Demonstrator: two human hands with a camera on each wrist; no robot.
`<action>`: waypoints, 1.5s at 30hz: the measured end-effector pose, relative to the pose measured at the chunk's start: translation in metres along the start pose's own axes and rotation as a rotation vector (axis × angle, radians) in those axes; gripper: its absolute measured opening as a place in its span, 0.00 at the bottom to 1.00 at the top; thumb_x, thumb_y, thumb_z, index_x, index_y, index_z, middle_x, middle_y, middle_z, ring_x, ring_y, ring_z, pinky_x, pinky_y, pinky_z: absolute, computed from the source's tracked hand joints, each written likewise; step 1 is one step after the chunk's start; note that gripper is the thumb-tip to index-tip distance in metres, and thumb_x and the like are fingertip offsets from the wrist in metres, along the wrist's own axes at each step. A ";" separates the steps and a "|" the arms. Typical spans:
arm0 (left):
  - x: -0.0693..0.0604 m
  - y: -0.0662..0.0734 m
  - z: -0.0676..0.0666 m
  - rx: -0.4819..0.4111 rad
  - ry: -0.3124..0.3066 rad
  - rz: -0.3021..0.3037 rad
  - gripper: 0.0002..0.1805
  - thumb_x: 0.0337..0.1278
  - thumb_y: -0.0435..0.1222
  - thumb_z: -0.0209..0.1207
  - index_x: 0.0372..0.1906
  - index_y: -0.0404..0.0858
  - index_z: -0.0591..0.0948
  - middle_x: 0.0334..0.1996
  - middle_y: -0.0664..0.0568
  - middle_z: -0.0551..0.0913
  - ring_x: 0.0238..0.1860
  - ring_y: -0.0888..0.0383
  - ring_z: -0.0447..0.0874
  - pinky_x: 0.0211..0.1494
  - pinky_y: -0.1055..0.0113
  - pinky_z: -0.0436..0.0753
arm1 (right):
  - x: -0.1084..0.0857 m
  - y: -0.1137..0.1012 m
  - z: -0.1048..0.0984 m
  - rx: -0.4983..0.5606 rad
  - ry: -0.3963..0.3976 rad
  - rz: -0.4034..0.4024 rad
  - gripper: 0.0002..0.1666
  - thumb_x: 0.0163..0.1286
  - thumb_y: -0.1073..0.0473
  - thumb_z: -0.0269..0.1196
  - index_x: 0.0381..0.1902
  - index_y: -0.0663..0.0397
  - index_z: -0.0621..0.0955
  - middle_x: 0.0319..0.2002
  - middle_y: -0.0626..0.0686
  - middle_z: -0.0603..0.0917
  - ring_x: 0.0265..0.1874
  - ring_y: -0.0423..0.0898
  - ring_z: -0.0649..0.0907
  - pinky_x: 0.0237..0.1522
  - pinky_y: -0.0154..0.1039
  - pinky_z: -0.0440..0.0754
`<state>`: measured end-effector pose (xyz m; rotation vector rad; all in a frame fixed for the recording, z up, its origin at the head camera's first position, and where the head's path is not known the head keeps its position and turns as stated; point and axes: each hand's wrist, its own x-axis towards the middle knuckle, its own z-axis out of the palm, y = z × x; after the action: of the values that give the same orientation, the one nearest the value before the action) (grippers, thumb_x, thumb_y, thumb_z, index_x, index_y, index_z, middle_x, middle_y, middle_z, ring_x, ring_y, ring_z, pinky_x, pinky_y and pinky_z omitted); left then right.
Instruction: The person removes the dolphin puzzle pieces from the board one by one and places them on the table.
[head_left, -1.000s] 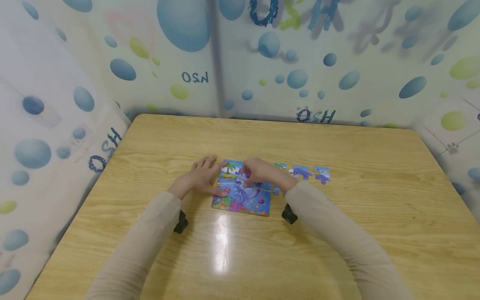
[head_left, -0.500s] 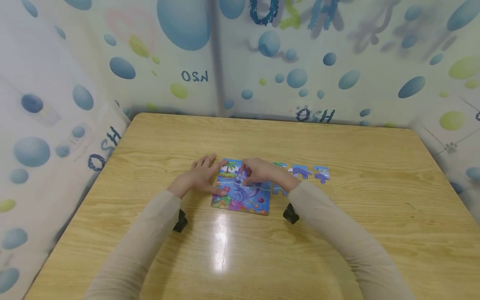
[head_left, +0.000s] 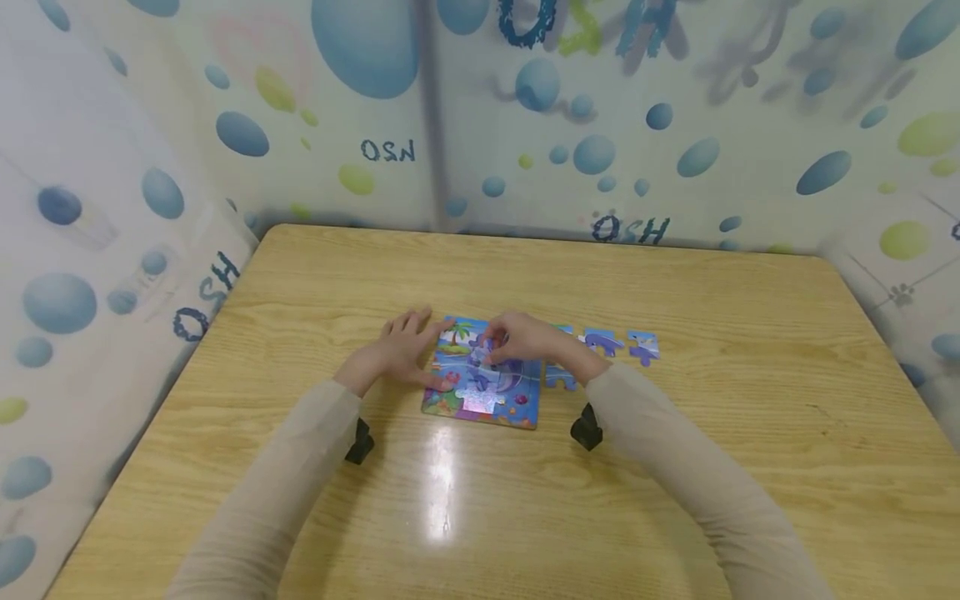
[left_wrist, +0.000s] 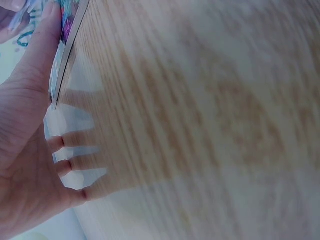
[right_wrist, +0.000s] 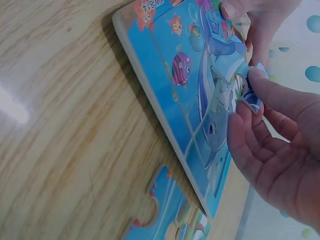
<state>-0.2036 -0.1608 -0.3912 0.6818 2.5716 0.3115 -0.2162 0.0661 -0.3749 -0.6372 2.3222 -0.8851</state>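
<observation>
A square picture puzzle board in blue and purple lies flat on the table. My left hand rests along its left side, fingers spread, the thumb pressing on the board's edge. Over the board's upper middle, my right hand pinches a small blue puzzle piece between thumb and fingers. In the right wrist view that piece is tilted up off the board. Another piece sits slightly raised on the board beside it.
Several loose pieces lie right of the board, among them a purple and blue one and one at the far right. The wooden table meets patterned walls at the back and sides.
My right hand has lifted and shifted slightly right, with a piece showing in its pinch. A bright sheen now shows on a piece in the board's lower middle. My left hand stays put.
</observation>
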 end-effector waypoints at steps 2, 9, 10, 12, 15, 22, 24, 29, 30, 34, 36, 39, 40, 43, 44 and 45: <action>0.000 0.000 0.000 0.002 -0.001 -0.001 0.55 0.43 0.62 0.60 0.72 0.49 0.45 0.71 0.36 0.36 0.70 0.34 0.33 0.68 0.36 0.40 | -0.001 0.000 -0.001 0.013 -0.017 0.007 0.18 0.61 0.60 0.63 0.48 0.63 0.77 0.33 0.53 0.78 0.29 0.42 0.78 0.32 0.32 0.79; 0.000 -0.001 0.001 -0.005 -0.001 -0.003 0.56 0.42 0.62 0.60 0.72 0.49 0.44 0.71 0.36 0.35 0.70 0.33 0.32 0.68 0.36 0.40 | -0.002 0.001 0.000 0.053 -0.073 0.023 0.22 0.63 0.58 0.61 0.52 0.64 0.74 0.35 0.55 0.80 0.28 0.43 0.82 0.33 0.35 0.82; 0.000 -0.002 0.001 -0.005 -0.002 -0.004 0.56 0.42 0.62 0.60 0.72 0.49 0.44 0.71 0.36 0.35 0.70 0.33 0.32 0.68 0.36 0.40 | -0.002 0.001 0.000 0.046 -0.082 0.011 0.22 0.63 0.57 0.60 0.52 0.64 0.74 0.34 0.55 0.80 0.27 0.43 0.82 0.33 0.34 0.82; 0.001 -0.002 0.001 -0.004 0.000 -0.002 0.56 0.42 0.62 0.61 0.72 0.49 0.44 0.71 0.35 0.35 0.70 0.33 0.32 0.68 0.36 0.40 | -0.003 0.000 0.000 0.041 -0.101 -0.017 0.20 0.64 0.57 0.60 0.50 0.64 0.75 0.32 0.55 0.81 0.27 0.44 0.82 0.32 0.35 0.82; 0.001 -0.002 0.001 -0.004 0.000 -0.003 0.56 0.42 0.61 0.61 0.72 0.49 0.44 0.71 0.35 0.35 0.70 0.33 0.33 0.68 0.36 0.40 | -0.005 -0.001 -0.001 0.045 -0.118 -0.062 0.17 0.65 0.57 0.59 0.48 0.63 0.76 0.29 0.54 0.81 0.27 0.46 0.83 0.32 0.35 0.82; 0.001 -0.002 0.002 -0.005 -0.002 0.000 0.56 0.42 0.63 0.60 0.72 0.49 0.43 0.72 0.36 0.34 0.71 0.34 0.32 0.68 0.36 0.39 | -0.013 0.002 -0.010 0.092 -0.096 -0.127 0.12 0.67 0.57 0.56 0.40 0.63 0.75 0.30 0.56 0.81 0.29 0.50 0.84 0.34 0.39 0.83; 0.001 -0.002 0.003 -0.007 0.000 0.004 0.56 0.42 0.63 0.60 0.72 0.49 0.43 0.72 0.36 0.34 0.71 0.34 0.32 0.68 0.36 0.39 | -0.017 0.006 -0.013 0.104 -0.088 -0.124 0.11 0.66 0.58 0.56 0.38 0.62 0.74 0.29 0.56 0.81 0.30 0.51 0.85 0.35 0.40 0.83; 0.001 -0.004 0.003 -0.006 0.013 0.020 0.56 0.42 0.62 0.60 0.72 0.47 0.45 0.71 0.35 0.35 0.70 0.33 0.33 0.67 0.35 0.40 | -0.028 0.016 -0.022 0.143 -0.070 -0.076 0.09 0.66 0.60 0.57 0.35 0.62 0.72 0.26 0.55 0.81 0.32 0.53 0.85 0.36 0.40 0.84; 0.001 -0.005 0.003 -0.005 0.016 0.022 0.56 0.42 0.62 0.60 0.72 0.47 0.45 0.71 0.34 0.35 0.70 0.33 0.33 0.67 0.35 0.40 | -0.030 0.018 -0.024 0.150 -0.069 -0.066 0.09 0.66 0.61 0.57 0.34 0.62 0.72 0.26 0.55 0.81 0.32 0.53 0.85 0.36 0.41 0.84; -0.001 -0.006 0.003 0.001 0.022 0.025 0.56 0.42 0.61 0.61 0.72 0.47 0.45 0.71 0.34 0.36 0.70 0.33 0.34 0.67 0.35 0.40 | -0.039 0.026 -0.030 0.162 -0.073 -0.056 0.09 0.66 0.61 0.56 0.35 0.63 0.72 0.28 0.57 0.82 0.34 0.56 0.85 0.38 0.44 0.83; -0.001 -0.006 0.004 -0.002 0.023 0.030 0.55 0.43 0.61 0.61 0.72 0.46 0.45 0.71 0.34 0.36 0.70 0.33 0.34 0.67 0.35 0.40 | -0.043 0.031 -0.033 0.157 -0.074 -0.052 0.09 0.66 0.61 0.56 0.35 0.64 0.73 0.29 0.58 0.82 0.34 0.55 0.84 0.39 0.45 0.83; -0.001 -0.006 0.004 -0.005 0.024 0.034 0.55 0.43 0.60 0.61 0.72 0.46 0.45 0.71 0.34 0.36 0.70 0.33 0.33 0.67 0.35 0.40 | -0.049 0.040 -0.038 0.125 -0.083 -0.061 0.09 0.67 0.62 0.55 0.34 0.65 0.74 0.28 0.58 0.82 0.30 0.52 0.83 0.38 0.43 0.82; -0.001 -0.006 0.004 -0.004 0.024 0.034 0.55 0.43 0.60 0.61 0.72 0.46 0.45 0.71 0.34 0.36 0.70 0.33 0.33 0.67 0.35 0.40 | -0.052 0.043 -0.041 0.116 -0.084 -0.054 0.09 0.67 0.62 0.54 0.34 0.65 0.75 0.28 0.58 0.82 0.29 0.51 0.82 0.37 0.42 0.82; 0.000 -0.005 0.003 -0.004 0.026 0.035 0.55 0.43 0.60 0.61 0.72 0.46 0.46 0.71 0.34 0.36 0.70 0.33 0.33 0.67 0.35 0.40 | -0.060 0.054 -0.048 0.096 -0.101 -0.040 0.10 0.69 0.63 0.52 0.33 0.66 0.75 0.28 0.56 0.81 0.27 0.45 0.79 0.35 0.39 0.80; 0.000 -0.004 0.003 -0.005 0.027 0.035 0.55 0.43 0.60 0.61 0.72 0.46 0.46 0.71 0.34 0.36 0.70 0.33 0.34 0.67 0.35 0.40 | -0.063 0.057 -0.050 0.092 -0.109 -0.031 0.10 0.70 0.63 0.51 0.33 0.66 0.75 0.28 0.55 0.80 0.27 0.43 0.78 0.34 0.38 0.79; 0.000 -0.004 0.002 -0.006 0.025 0.034 0.55 0.43 0.60 0.61 0.72 0.47 0.46 0.71 0.34 0.36 0.70 0.33 0.33 0.67 0.36 0.40 | -0.067 0.061 -0.052 0.097 -0.115 -0.013 0.10 0.70 0.64 0.50 0.34 0.66 0.75 0.28 0.54 0.79 0.27 0.42 0.77 0.34 0.38 0.78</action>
<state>-0.2043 -0.1639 -0.3945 0.7248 2.5839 0.3404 -0.2157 0.1699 -0.3633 -0.6459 2.1614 -0.9361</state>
